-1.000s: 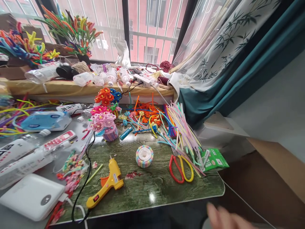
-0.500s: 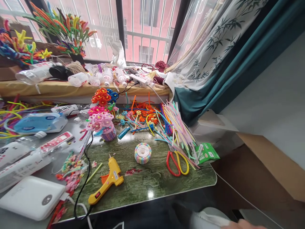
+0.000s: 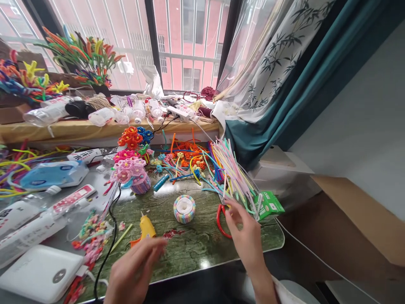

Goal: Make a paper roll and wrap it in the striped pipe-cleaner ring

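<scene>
My left hand (image 3: 136,266) is over the table's front edge with its fingers stretched out and slightly blurred. It covers the handle of a yellow hot glue gun (image 3: 147,226). On the right, my right hand (image 3: 245,230) reaches over a pair of scissors, hiding most of them except a red handle loop (image 3: 220,221). Its thumb and forefinger are apart, with the fingertips close to a bundle of pastel pipe cleaners (image 3: 232,162); whether they touch is unclear. Between the hands stands a small round pot (image 3: 184,210) with a striped pastel wall and white filling.
A pot of pipe-cleaner flowers (image 3: 129,166) stands behind, beside a teal lighter-like piece (image 3: 161,183). Left lie a black cord (image 3: 110,219), a white power bank (image 3: 41,272), bottles and tissues (image 3: 53,174). A green packet (image 3: 269,204) sits at the right table edge.
Both hands have come into view over the table, the left over the glue gun and the right over the scissors. The view has shifted slightly.
</scene>
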Available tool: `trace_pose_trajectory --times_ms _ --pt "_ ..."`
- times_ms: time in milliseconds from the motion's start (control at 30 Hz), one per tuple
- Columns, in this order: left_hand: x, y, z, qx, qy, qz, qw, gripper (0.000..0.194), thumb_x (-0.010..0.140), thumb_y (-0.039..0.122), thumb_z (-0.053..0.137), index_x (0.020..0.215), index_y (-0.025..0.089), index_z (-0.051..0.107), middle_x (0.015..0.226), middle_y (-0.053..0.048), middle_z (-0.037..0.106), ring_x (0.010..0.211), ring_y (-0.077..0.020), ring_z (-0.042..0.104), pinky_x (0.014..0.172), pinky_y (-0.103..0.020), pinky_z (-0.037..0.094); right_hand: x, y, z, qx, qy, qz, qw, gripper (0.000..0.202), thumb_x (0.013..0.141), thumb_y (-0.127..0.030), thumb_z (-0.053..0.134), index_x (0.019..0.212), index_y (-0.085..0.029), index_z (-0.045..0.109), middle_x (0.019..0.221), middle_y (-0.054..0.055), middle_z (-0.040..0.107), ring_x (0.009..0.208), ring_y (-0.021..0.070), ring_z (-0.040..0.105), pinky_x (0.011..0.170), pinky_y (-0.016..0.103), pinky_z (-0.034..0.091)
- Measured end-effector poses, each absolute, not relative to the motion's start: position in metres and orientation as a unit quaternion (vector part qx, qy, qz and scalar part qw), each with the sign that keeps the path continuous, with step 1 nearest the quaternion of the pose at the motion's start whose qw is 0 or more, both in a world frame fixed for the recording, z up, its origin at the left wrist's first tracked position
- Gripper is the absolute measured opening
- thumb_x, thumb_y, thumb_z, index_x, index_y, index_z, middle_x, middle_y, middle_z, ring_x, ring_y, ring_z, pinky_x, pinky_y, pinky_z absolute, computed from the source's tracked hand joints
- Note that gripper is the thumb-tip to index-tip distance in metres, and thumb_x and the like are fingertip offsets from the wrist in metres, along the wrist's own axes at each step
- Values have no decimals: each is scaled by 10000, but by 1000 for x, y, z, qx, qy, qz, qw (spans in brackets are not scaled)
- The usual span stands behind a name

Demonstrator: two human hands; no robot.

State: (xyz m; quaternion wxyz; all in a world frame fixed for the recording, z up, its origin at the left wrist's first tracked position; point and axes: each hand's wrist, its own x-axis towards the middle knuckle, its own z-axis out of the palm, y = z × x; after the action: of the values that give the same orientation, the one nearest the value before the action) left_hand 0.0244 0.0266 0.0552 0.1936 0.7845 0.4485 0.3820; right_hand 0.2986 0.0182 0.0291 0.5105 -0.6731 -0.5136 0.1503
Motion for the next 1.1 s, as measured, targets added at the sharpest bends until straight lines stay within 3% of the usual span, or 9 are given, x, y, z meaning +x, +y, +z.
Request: trace_pose_trajectory --times_ms 100,200,267,433,567,767,900,1033,1100 --pt "61 76 91 819 491 289 67 257 977 349 461 1013 260 700 954 -2 770 744 -151 720 689 -228 533 314 58 29 -709 -528 22 466 311 934 -363 493 1112 -192 683 987 117 692 907 258 629 810 392 510" --pt "101 129 114 865 498 51 30 261 983 333 443 1071 252 674 1017 -34 762 889 -225 727 661 -279 515 316 81 24 -729 -523 -45 440 319 888 -350 562 1135 -181 675 1022 134 665 1004 304 572 895 459 456" --pt "127 166 117 877 479 4 30 183 950 298 518 979 237 687 970 -49 753 888 -241 719 673 -294 509 316 87 22 -735 -527 -94 416 317 884 -343 572 1140 -186 673 1022 126 648 989 298 554 894 456 440" --pt "188 252 94 905 421 -61 29 278 950 361 580 1142 165 628 1050 -65 683 913 -185 665 814 -387 560 325 94 28 -736 -516 -165 407 351 876 -394 590 1176 -225 659 1168 133 601 1093 325 524 956 487 383" --pt "225 292 71 929 358 -91 29 342 941 371 599 1219 171 592 1186 -84 636 1004 -201 644 855 -412 567 343 106 31 -739 -528 -175 381 428 853 -393 600 1237 -205 612 1283 161 546 1218 354 473 1037 533 349" --pt "244 308 46 948 294 -119 -7 321 939 367 603 1188 164 606 1173 -83 641 998 -199 645 854 -410 567 356 123 17 -759 -542 -139 333 502 826 -297 614 1297 -135 551 1401 228 464 1349 397 375 1047 559 381" --pt "245 312 56 959 260 -107 -43 281 938 358 608 1133 157 624 1113 -67 657 953 -182 652 834 -390 568 353 127 9 -772 -544 -96 315 459 850 -229 576 1300 -142 557 1411 212 481 1301 383 454 1033 536 421" --pt "237 308 89 963 247 -59 -95 98 941 183 571 975 136 650 969 -59 673 933 -192 640 820 -365 530 354 126 2 -757 -558 -70 331 406 897 -224 515 1295 -175 576 1406 182 515 1276 356 501 1020 512 447" --pt "228 301 106 959 256 -25 -121 138 919 75 532 924 141 653 917 -86 674 905 -215 634 766 -343 495 356 125 1 -748 -561 -58 350 380 925 -264 506 1289 -186 584 1381 168 543 1273 341 510 1027 504 447"
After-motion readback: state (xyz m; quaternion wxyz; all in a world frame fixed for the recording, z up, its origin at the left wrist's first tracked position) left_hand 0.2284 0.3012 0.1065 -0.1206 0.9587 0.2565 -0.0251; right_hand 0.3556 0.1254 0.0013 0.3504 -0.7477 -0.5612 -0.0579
